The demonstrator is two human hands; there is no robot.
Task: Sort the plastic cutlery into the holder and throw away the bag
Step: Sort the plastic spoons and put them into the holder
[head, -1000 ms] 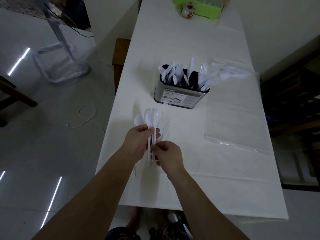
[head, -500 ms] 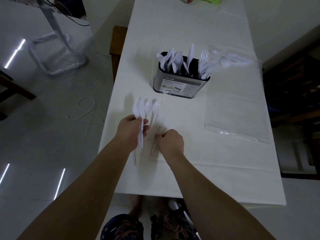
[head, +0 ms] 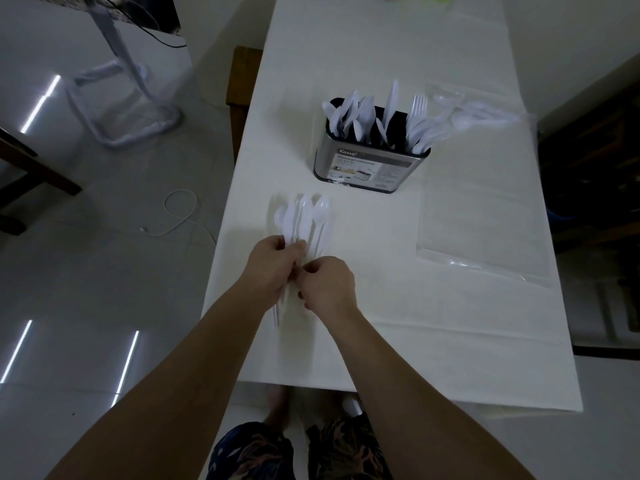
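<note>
A small fan of white plastic spoons [head: 304, 220] lies near the table's left edge, bowls pointing away from the person and handles running back under the hands, so the long axis points roughly toward the holder. The left hand [head: 273, 268] grips the bunch around the handles, fingers curled over them, while the right hand [head: 327, 284] pinches at the handles just beside it, seemingly squaring the bunch or adding a piece to it; exactly which piece it holds is hidden between the two hands.

Straight ahead and a little to the right stands the oblong steel cutlery holder with a black top and a paper label [head: 367, 168], already carrying white spoons, a knife and forks upright in its compartments. It lies along the same line as the spoon handles, so the coming lift looks like a short forward carry, bowls up; the left hand has the firmer hold for it.

To the right of the holder, the clear plastic bag [head: 481, 216] lies flat on the white tablecloth [head: 381, 341], with a few more white pieces [head: 464, 116] still at its far end, so sorting looks unfinished
</note>
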